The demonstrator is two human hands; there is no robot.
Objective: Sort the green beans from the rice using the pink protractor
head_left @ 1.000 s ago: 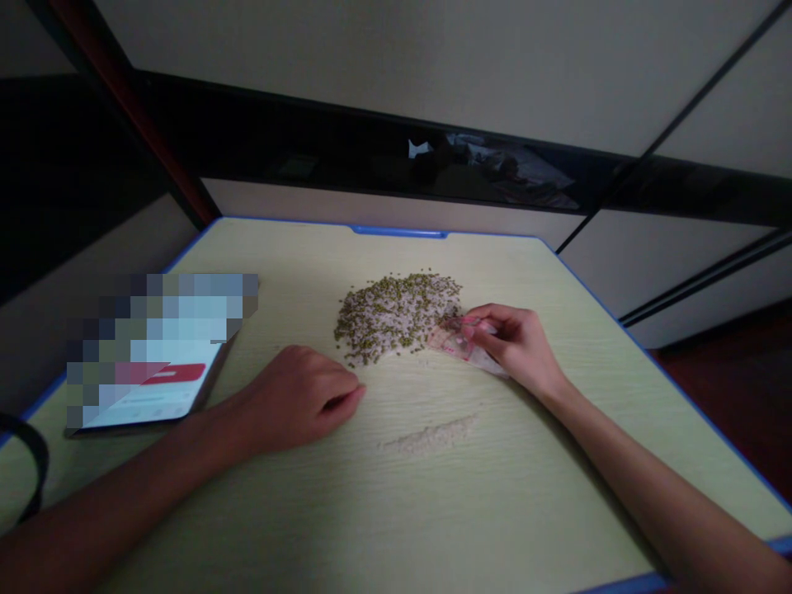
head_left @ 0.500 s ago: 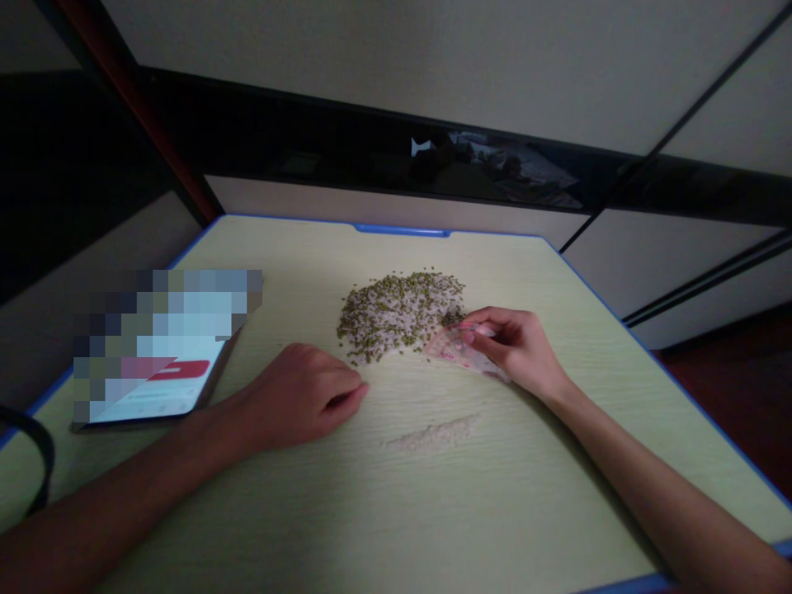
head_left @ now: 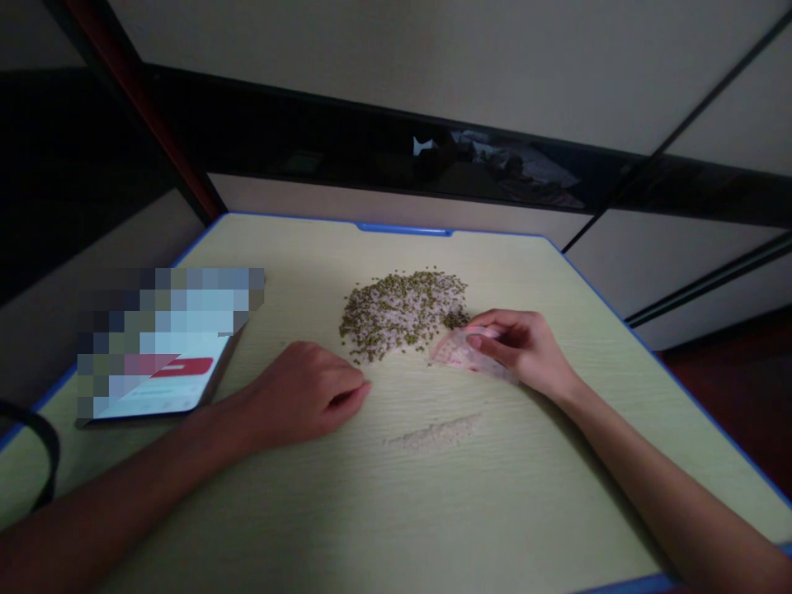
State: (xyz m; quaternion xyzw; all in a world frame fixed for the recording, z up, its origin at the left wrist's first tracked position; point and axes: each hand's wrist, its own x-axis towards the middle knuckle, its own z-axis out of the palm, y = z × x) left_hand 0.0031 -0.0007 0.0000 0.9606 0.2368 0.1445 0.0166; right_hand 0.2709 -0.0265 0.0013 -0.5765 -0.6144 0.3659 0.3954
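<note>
A pile of mixed green beans and pale, rice-like grains (head_left: 402,313) is spread on the table, the green ones looking like mung beans. At its right edge, my right hand (head_left: 523,346) pinches a small clear plastic bag (head_left: 454,348) with pink print between thumb and fingers. The bag lies low against the near right side of the pile; whether grains are inside it I cannot tell. My left hand (head_left: 313,392) rests on the table in a loose fist, left of and nearer than the pile, with nothing showing in it. Between the hands lies a thin strip of pale grains (head_left: 433,435).
A tablet-like device (head_left: 167,396) with a lit, partly blurred screen stands tilted on the left. The pale wood-look table (head_left: 384,520) has a blue edge. Behind it rises a cabinet (head_left: 371,194) with a dark glossy band. A dark strap or cable (head_left: 46,454) curves at far left.
The view has shifted very slightly. The bag in my right hand has tilted a little and looks whiter; both hands otherwise keep their places.
</note>
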